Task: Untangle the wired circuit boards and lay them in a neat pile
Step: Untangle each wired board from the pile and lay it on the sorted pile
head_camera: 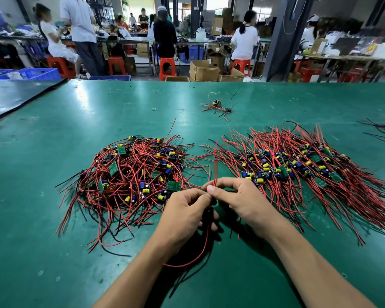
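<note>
"Head camera, nearest first: what have you got?"

"I count two hands low in the middle, raised a little above the green surface [53, 218]. The left hand [182, 210] and right hand [236, 196] meet fingertip to fingertip. Both sets of fingers [211, 190] are curled tight, pinching the same red wires [214, 172], which stand up from the pinch. One more red wire loops down under the left wrist. The board they belong to is hidden between the palms; I cannot make it out."

"And the boards themselves?"

"I see three groups. Just beyond the left hand lies one tangled heap [131, 174], with boards at all angles and wires crossing. Just beyond the right hand lies one combed-out pile [298, 172], its boards in a band and its wires fanned roughly the same way. The two nearly touch at their wire tips. Well past them sits one small clump [218, 106], two boards as far as I can tell."

"Anything else?"

"One rubber band [154, 109] left of that clump and a spray of black wires [382, 130] at the right edge. Past the surface are red stools [167, 65], cardboard boxes [203, 71] and seated and standing people."
</note>
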{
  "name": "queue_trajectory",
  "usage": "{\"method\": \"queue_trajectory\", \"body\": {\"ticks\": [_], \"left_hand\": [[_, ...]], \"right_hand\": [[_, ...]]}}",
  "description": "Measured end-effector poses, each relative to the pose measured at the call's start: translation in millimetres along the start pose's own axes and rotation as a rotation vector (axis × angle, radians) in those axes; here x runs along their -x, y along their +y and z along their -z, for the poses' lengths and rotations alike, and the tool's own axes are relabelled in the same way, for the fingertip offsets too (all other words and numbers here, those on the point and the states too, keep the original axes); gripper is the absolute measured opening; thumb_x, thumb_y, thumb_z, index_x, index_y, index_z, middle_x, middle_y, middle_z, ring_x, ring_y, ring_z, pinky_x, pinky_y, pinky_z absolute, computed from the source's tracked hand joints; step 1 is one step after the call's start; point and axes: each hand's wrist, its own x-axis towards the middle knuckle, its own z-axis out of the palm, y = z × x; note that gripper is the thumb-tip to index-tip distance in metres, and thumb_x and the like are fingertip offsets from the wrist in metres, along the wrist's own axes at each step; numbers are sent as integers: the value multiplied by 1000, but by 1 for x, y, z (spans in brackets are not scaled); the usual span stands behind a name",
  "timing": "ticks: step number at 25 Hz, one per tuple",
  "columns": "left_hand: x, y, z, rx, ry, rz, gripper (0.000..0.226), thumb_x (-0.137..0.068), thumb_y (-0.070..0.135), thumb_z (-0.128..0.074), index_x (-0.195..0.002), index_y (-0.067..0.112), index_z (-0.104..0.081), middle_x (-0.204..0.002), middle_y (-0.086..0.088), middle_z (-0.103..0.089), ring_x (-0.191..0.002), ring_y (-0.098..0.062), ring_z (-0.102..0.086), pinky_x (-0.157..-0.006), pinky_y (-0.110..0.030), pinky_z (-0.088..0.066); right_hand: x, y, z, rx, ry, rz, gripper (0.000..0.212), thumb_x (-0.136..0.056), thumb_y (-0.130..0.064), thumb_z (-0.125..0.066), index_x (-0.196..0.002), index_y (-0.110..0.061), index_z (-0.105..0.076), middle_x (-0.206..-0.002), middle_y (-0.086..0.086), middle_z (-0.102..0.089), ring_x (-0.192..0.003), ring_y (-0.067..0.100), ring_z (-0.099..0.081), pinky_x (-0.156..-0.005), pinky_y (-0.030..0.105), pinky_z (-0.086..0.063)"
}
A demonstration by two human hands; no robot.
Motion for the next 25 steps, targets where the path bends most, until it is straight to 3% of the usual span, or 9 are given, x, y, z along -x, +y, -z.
{"method": "queue_trajectory", "body": {"ticks": [3, 6, 14, 16, 18, 20, 23, 25], "left_hand": [[0, 2, -1, -27, -16, 4, 21, -95, 7, -53, -81, -3, -65, -65, -17, -68, -43, -21, -59, -40, -17, -42], [0, 3, -1, -38, -49, 16, 22, -93, 6, -54, -76, -3, -66, -63, -16, -67, -40, -21, -57, -39, -17, -40], [0, 4, 1, -66, -141, 37, 20, -89, 7, -53, -76, 6, -68, -64, -14, -69, -42, -20, -58, -42, -17, -39], [0, 5, 2, -72, -161, 43, 21, -90, 6, -53, -76, 8, -68, -65, -13, -69, -43, -21, -58, -42, -17, -39], [1, 6, 3, -67, -173, 46, 21, -91, 6, -52, -76, 9, -67, -65, -13, -69, -44, -21, -58, -43, -17, -40], [1, 7, 4, -59, -179, 52, 22, -91, 7, -52, -76, 9, -67, -66, -13, -69, -44, -21, -59, -43, -17, -40], [2, 8, 4, -65, -196, 68, 21, -93, 8, -53, -77, 10, -67, -66, -12, -69, -45, -21, -59, -43, -18, -40], [2, 8, 4, -62, -200, 70, 21, -93, 9, -53, -77, 10, -67, -66, -13, -69, -45, -21, -60, -43, -18, -40]], "right_hand": [[-4, 1, 1, 290, 197, 166, 8, -91, -19, -72, -87, -17, -79, -93, -5, -74, -87, 6, -68, -84, 22, -49], [-7, 1, 3, 389, 345, 257, 8, -90, -17, -72, -83, -19, -77, -94, -7, -72, -85, -3, -64, -78, 11, -43], [-15, 6, 11, 376, 687, 349, 10, -89, -19, -74, -81, -13, -75, -84, 0, -72, -77, 13, -64, -71, 14, -43], [-17, 6, 16, 292, 697, 302, 13, -89, -22, -74, -77, -17, -73, -74, -2, -69, -66, 15, -58, -65, 19, -43], [-18, 7, 17, 68, 646, 231, 21, -91, -24, -73, -72, -16, -68, -55, -3, -51, -48, 15, -42, -50, 28, -35], [-20, 5, 17, -192, 592, 176, 22, -92, -22, -71, -74, -11, -65, -55, 2, -38, -40, 10, -28, -43, 23, -26], [-20, -1, 19, -385, 556, 142, 22, -93, -17, -68, -74, -10, -61, -70, 9, -45, -36, 4, -22, -36, 17, -23], [-18, -4, 20, -478, 508, 127, 24, -94, -18, -65, -72, -12, -61, -64, 3, -50, -35, 3, -23, -36, 16, -21]]}}
